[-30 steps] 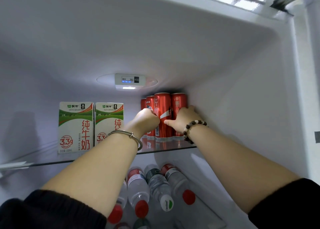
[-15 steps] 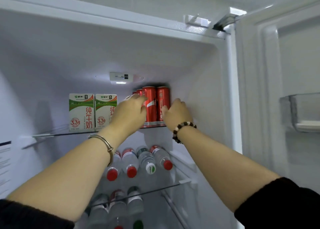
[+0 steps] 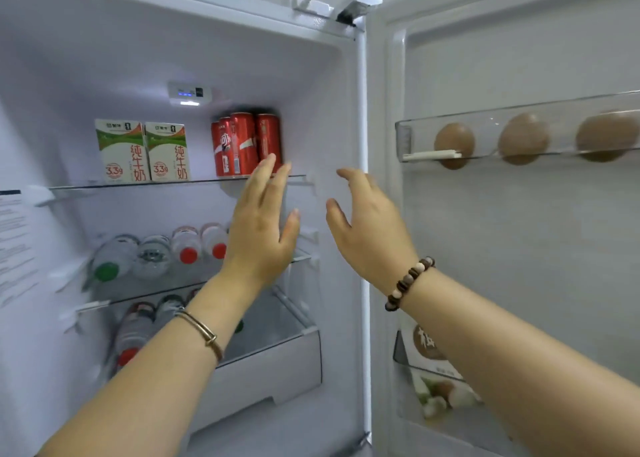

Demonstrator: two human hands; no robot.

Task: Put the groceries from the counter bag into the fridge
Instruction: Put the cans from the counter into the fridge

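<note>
Several red cola cans stand grouped at the right end of the fridge's top glass shelf. Two green-and-white milk cartons stand to their left on the same shelf. My left hand is open with fingers spread, in front of and below the cans, not touching them. To its right, my right hand is open too, near the fridge's right wall, holding nothing. The counter bag is out of view.
Water bottles lie on the middle shelf, more bottles on the shelf below beside a white drawer. The open door at right holds brown eggs in a clear rack and a food packet in a lower bin.
Both hands have let go of the cola cans and drawn back out of the fridge, fingers spread. The view has pulled back and swung right, showing the door.
</note>
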